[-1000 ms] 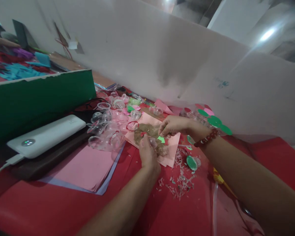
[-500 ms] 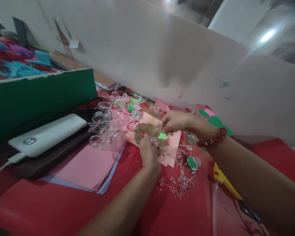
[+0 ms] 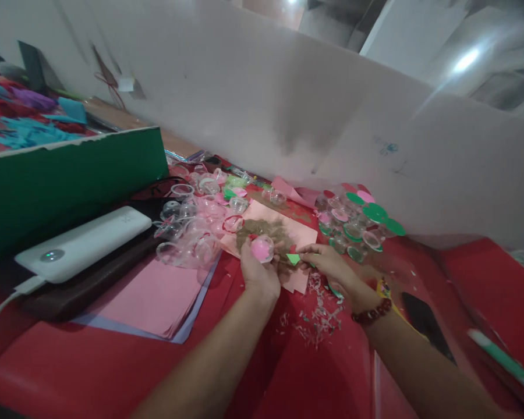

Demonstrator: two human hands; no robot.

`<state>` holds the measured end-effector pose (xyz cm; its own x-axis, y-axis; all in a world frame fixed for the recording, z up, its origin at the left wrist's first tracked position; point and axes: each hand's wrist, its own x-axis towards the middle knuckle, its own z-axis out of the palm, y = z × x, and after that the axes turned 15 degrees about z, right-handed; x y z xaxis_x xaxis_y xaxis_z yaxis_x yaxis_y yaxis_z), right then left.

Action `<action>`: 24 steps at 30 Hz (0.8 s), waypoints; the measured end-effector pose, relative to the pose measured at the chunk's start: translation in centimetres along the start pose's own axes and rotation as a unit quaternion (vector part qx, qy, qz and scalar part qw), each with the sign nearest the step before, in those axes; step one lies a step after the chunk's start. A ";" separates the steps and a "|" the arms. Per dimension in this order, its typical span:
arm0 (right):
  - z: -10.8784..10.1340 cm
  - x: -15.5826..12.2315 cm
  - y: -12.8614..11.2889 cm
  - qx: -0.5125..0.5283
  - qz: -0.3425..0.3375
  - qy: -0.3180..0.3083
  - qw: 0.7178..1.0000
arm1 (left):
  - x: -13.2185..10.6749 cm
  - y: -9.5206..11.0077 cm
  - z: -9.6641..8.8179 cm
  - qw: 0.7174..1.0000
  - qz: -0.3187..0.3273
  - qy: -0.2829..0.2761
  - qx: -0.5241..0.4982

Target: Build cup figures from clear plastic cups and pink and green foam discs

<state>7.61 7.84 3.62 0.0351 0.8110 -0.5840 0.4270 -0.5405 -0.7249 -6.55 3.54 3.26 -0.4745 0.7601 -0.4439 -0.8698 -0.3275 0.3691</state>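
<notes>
A small clear plastic cup with a pink base rests in my left hand, its fingers curled round it. My right hand pinches a small bright green piece of paper just to the right of the cup, apart from it. Both hands are over pale pink sheets that carry a patch of brown, grainy-looking material. Something small and red shows by my left fingertips; I cannot tell what it is.
Clear cups crowd the left; more cups with green and pink discs stand at right. Paper shreds lie nearer. A white power bank, pink sheets, a green box and a dark phone lie around.
My right hand has moved right and toward me with the green paper, uncovering the cups behind. My left hand has turned, so the pink base of the cup now shows.
</notes>
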 end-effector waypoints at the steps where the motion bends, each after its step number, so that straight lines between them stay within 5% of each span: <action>1: 0.0 -0.1 0.3 0.013 -0.004 -0.001 1.000 | 0.1 0.1 0.0 1.000 -0.012 -0.008 -0.005; 8: 0.1 1.7 0.7 0.023 -0.056 0.028 0.998 | 0.8 0.1 -0.2 0.999 -0.028 -0.034 -0.004; 16: 1.2 5.0 -1.5 0.017 -0.070 0.046 0.996 | 1.1 1.0 0.0 0.997 0.047 0.021 0.050; 24: 2.4 4.4 -2.9 0.017 -0.062 0.004 0.998 | 1.6 0.7 -0.4 0.998 0.038 0.029 0.033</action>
<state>4.33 12.47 2.25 -0.0084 0.8737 -0.4864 0.3985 -0.4432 -0.8030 -8.00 4.32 2.47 -0.5470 0.7003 -0.4586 -0.8214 -0.3435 0.4553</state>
